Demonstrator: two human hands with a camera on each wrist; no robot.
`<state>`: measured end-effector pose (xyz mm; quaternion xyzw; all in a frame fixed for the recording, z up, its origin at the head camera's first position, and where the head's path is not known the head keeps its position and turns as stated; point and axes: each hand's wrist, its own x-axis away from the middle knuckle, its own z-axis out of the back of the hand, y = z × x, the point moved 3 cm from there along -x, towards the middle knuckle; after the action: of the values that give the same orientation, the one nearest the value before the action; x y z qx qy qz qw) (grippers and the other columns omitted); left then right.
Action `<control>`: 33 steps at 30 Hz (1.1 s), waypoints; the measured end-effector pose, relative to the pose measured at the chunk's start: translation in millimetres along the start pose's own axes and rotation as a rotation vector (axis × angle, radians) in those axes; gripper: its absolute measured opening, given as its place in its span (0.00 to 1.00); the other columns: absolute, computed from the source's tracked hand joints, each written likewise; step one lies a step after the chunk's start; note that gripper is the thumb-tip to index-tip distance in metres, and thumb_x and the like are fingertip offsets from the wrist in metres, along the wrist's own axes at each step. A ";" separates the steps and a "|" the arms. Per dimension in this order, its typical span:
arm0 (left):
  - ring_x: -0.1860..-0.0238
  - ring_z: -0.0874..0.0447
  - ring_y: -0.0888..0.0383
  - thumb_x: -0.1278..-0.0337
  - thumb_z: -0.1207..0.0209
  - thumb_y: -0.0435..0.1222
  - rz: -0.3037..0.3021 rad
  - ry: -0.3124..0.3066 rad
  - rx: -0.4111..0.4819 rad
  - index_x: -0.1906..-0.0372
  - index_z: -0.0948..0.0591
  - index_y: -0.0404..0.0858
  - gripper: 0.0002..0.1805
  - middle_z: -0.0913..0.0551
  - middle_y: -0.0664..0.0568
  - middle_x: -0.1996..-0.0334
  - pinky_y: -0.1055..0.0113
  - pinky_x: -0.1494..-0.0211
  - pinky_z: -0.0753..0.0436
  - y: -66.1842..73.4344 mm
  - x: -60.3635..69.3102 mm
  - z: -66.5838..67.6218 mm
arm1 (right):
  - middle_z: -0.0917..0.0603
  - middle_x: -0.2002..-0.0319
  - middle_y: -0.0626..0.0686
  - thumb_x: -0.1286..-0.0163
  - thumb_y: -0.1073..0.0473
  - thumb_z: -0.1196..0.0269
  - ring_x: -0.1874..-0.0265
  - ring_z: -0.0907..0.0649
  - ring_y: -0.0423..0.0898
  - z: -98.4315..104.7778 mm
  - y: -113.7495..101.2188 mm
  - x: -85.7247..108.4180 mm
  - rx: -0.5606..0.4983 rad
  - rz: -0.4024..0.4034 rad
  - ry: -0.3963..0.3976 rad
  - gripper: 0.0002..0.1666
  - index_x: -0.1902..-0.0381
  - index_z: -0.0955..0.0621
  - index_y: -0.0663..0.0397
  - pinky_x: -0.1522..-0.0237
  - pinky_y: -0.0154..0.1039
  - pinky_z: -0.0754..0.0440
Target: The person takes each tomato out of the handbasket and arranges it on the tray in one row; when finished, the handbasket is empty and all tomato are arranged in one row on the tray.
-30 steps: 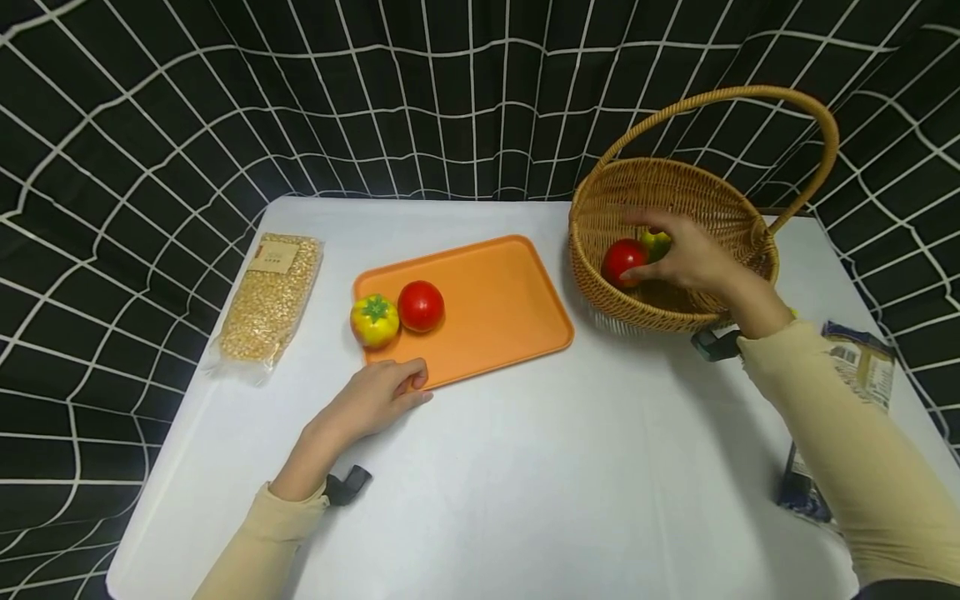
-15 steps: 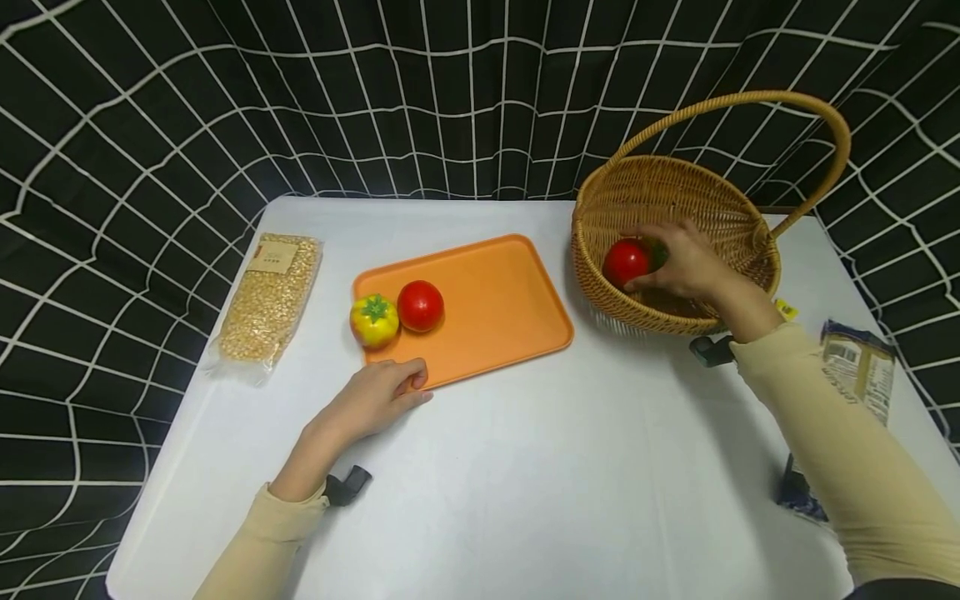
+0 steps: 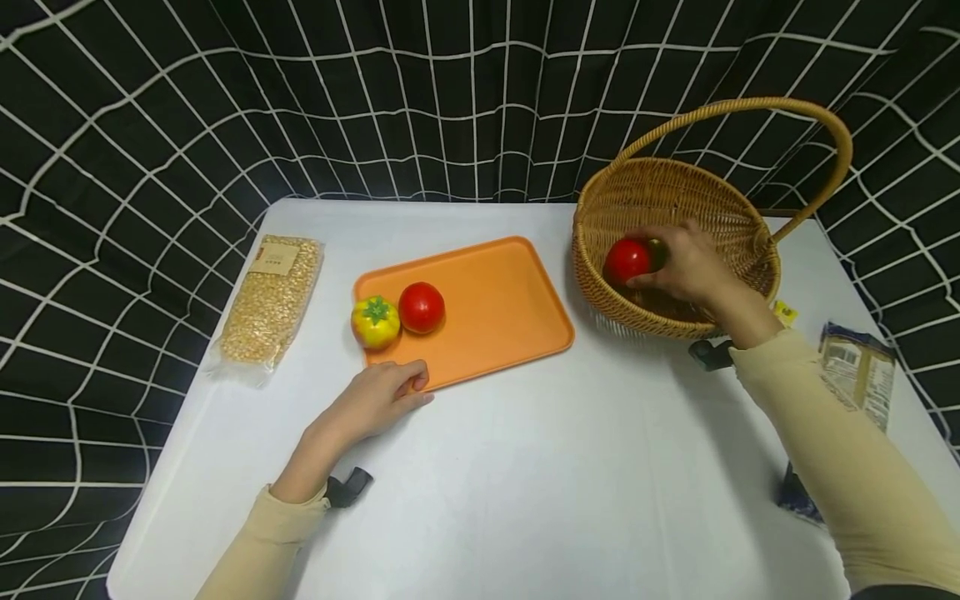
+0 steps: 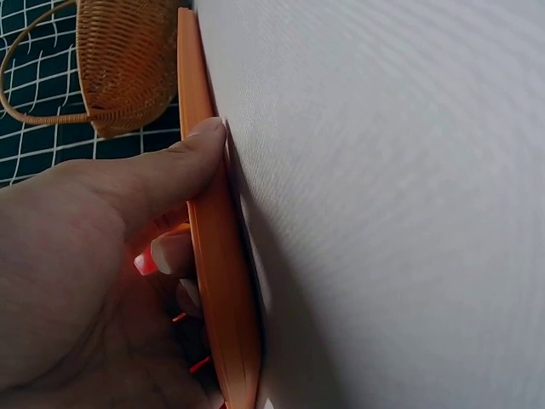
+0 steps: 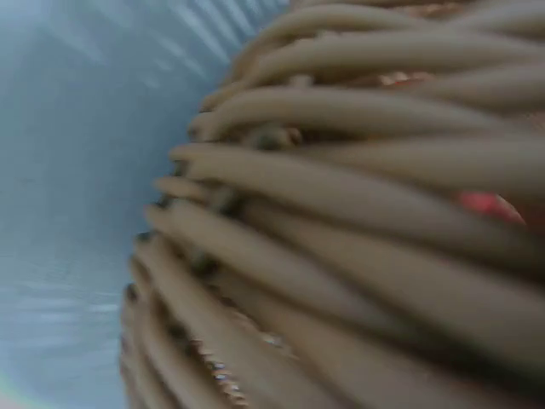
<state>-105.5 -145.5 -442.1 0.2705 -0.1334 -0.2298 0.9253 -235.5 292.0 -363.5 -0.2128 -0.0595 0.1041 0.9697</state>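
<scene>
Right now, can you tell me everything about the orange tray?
The orange tray is rectangular with rounded corners and a low rim, and looks like plastic. It lies slightly askew on the white table. A red fruit and a green-topped yellow fruit sit at its left end; the left hand grips its near edge.

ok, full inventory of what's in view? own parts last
table: 1, white, under the items
grid cloth: count unclear, black and white, around table
tray: 1, orange, mid-table
basket: 1, tan, right of tray
tomato-like fruits: 2, red, tray and basket
green-topped fruit: 1, yellow and red, tray's left edge
part-hidden item: 1, dark green, in basket
grain bag: 1, yellow, left of tray
packets: count unclear, navy and tan, right side
small tag: 1, yellow, beside basket
wrist devices: 2, black, one per wrist
sleeves: 2, beige, forearms
left hand: 1, bare, pinching tray edge
right hand: 1, bare, in basket, grip unclear
</scene>
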 end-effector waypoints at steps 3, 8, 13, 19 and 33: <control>0.74 0.36 0.62 0.30 0.32 0.44 0.003 -0.002 -0.001 0.64 0.25 0.49 0.12 0.35 0.60 0.79 0.67 0.66 0.38 0.1 -0.3 -0.5 | 0.23 0.32 0.71 0.42 0.60 0.19 0.33 0.35 0.72 4.8 -4.1 3.3 -0.031 0.013 0.038 0.43 0.30 0.24 0.61 0.35 0.74 0.40; 0.74 0.36 0.62 0.30 0.32 0.44 0.000 -0.004 0.000 0.64 0.24 0.48 0.11 0.35 0.59 0.79 0.67 0.66 0.38 1.4 -0.2 -0.2 | 0.23 0.30 0.67 0.40 0.58 0.19 0.30 0.35 0.72 12.5 -13.6 11.3 -0.114 0.005 0.094 0.44 0.28 0.25 0.57 0.30 0.76 0.43; 0.75 0.36 0.62 0.30 0.32 0.43 -0.003 0.004 -0.003 0.64 0.24 0.48 0.11 0.35 0.60 0.79 0.67 0.66 0.38 1.3 0.3 0.7 | 0.21 0.34 0.63 0.41 0.56 0.18 0.34 0.34 0.63 18.0 -28.7 21.6 -0.187 0.026 0.183 0.43 0.29 0.23 0.53 0.38 0.72 0.33; 0.75 0.36 0.62 0.30 0.32 0.42 -0.006 0.006 0.003 0.64 0.24 0.48 0.11 0.35 0.59 0.79 0.67 0.66 0.38 0.7 0.8 0.9 | 0.19 0.38 0.59 0.44 0.58 0.17 0.39 0.33 0.52 24.2 -49.1 31.5 -0.238 0.114 0.314 0.42 0.31 0.20 0.52 0.41 0.59 0.33; 0.75 0.36 0.62 0.30 0.31 0.43 -0.009 0.009 0.011 0.64 0.24 0.48 0.12 0.35 0.60 0.79 0.67 0.66 0.38 0.5 0.3 0.6 | 0.14 0.41 0.55 0.48 0.60 0.17 0.43 0.29 0.40 15.9 -108.0 35.1 -0.350 0.303 0.422 0.42 0.34 0.18 0.50 0.42 0.50 0.34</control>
<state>-105.3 -145.5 -441.3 0.2771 -0.1293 -0.2319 0.9234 -184.9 210.4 -300.7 -0.4000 0.1584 0.1889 0.8827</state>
